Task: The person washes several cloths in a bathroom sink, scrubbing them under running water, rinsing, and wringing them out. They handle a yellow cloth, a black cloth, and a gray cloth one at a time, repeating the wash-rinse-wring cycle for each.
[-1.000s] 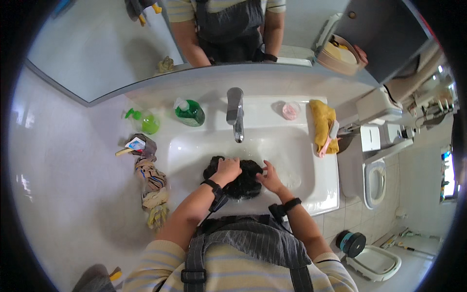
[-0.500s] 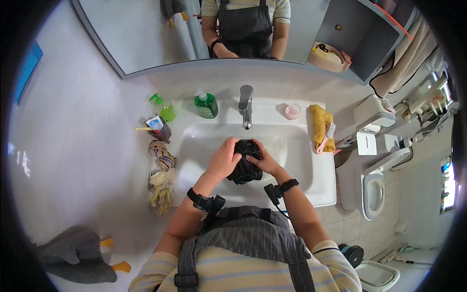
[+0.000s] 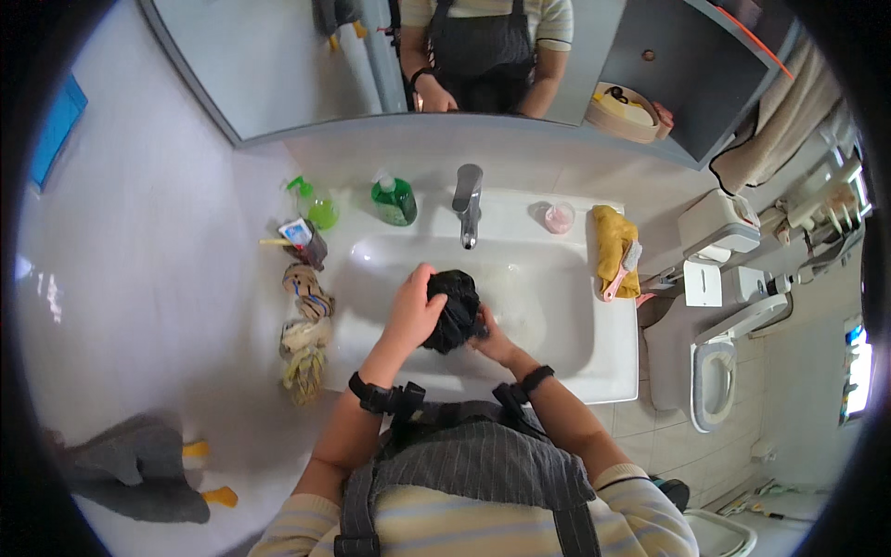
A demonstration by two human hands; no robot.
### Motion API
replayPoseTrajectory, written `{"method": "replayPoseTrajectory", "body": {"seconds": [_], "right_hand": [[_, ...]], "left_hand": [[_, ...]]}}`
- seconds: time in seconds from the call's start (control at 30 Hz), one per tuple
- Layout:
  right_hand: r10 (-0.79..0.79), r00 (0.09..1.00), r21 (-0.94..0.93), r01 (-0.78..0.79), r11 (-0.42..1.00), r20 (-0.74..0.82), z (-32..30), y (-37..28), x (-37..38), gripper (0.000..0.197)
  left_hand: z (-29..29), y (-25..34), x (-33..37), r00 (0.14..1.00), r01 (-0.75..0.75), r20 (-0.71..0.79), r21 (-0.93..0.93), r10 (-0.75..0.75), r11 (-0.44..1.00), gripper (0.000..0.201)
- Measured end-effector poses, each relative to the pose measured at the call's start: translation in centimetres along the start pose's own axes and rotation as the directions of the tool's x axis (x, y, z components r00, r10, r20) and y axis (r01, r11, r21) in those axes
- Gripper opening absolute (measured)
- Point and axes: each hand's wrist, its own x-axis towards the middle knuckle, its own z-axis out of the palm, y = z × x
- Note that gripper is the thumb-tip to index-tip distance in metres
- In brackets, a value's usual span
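Note:
A bunched-up black cloth, dark and crumpled, is held over the white sink basin. My left hand grips it from the left side, thumb on top and fingers curled around its far edge. At the cloth's lower right edge my right hand closes on a fold, with part of the fingers hidden by the fabric. Beyond the bundle stands the grey metal faucet, and no stream of water can be seen from it. Some whitish suds show on the basin floor to the right of the cloth.
Green soap bottles stand at the back left of the sink. Crumpled cloths and a cup line the left rim. A yellow cloth with a pink-handled brush lies on the right rim, near a small pink jar.
The black cloth has shifted slightly left and been turned in my hands. My right hand has slid from its upper right side down to its lower right edge.

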Motion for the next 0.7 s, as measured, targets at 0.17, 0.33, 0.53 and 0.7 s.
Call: {"method": "replayPoseTrajectory", "body": {"seconds": [0.17,0.33,0.53,0.7], "right_hand": [[0.227,0.974,0.503,-0.208,0.839,0.025,0.4,2.5,3.3,0.068],[-0.032,0.98,0.524,0.132,0.841,-0.195,0.3,-0.4,5.8,0.102],[-0.017,1.0,0.492,0.017,0.871,-0.004,0.1,-1.9,7.0,0.076],[0.229,0.971,0.746,-0.098,0.659,-0.075,3.3,-5.9,5.6,0.028]], "left_hand": [[-0.5,-0.6,0.4,0.991,0.095,-0.09,-0.005,-0.096,0.995,0.028],[-2.3,1.5,0.9,0.995,0.089,-0.056,0.03,-0.087,0.996,0.033],[-3.4,4.6,1.1,0.989,0.148,-0.022,0.017,-0.148,0.989,0.035],[-1.7,-0.9,1.5,0.971,0.216,-0.027,-0.327,-0.237,0.92,0.046]]}}
